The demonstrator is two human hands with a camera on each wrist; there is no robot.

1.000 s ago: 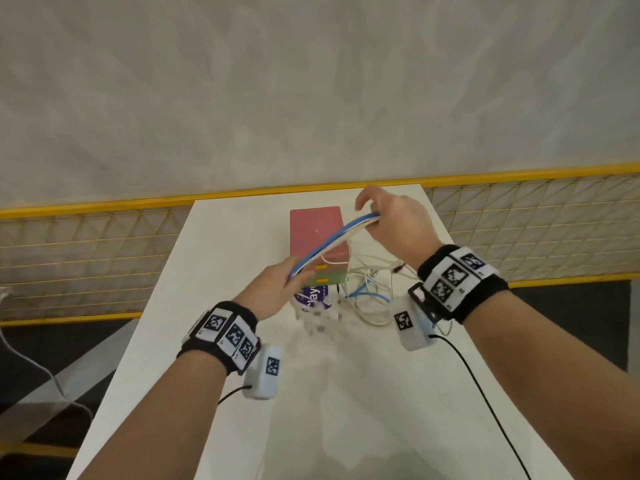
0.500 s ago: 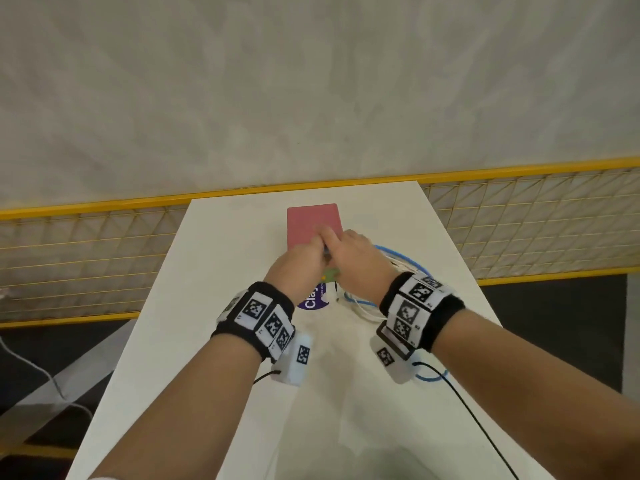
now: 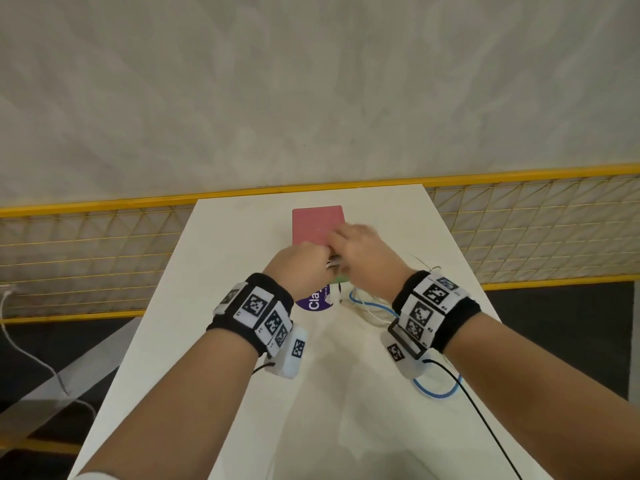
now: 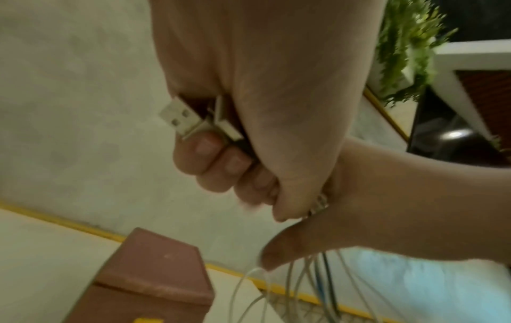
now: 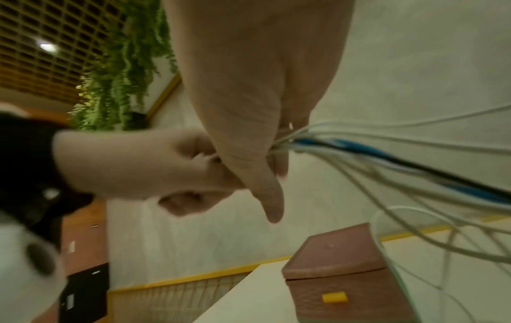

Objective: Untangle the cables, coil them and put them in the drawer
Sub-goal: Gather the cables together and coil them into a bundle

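A bundle of white, blue and black cables [image 5: 387,157] is held between both hands above the white table [image 3: 221,341]. My left hand [image 4: 221,157] grips the bundle in a fist, and a white USB plug [image 4: 179,119] sticks out of it. Right beside it, my right hand [image 5: 273,157] holds the same bundle with its thumb pointing down. In the head view the left hand [image 3: 304,268] and right hand [image 3: 363,258] touch just in front of the red drawer box [image 3: 318,223]. Loose cable loops [image 3: 374,306] hang and lie to the right.
The drawer box [image 5: 340,268] is closed and has a yellow handle [image 5: 334,297]. A purple-labelled item [image 3: 313,301] lies under the hands. A blue cable loop [image 3: 436,389] reaches the table's right edge. A yellow mesh railing [image 3: 104,244] runs behind the table.
A second ago my hands were apart with the cable bundle stretched between them. They have come together at the front of the box, and the slack now hangs in loops on the right.
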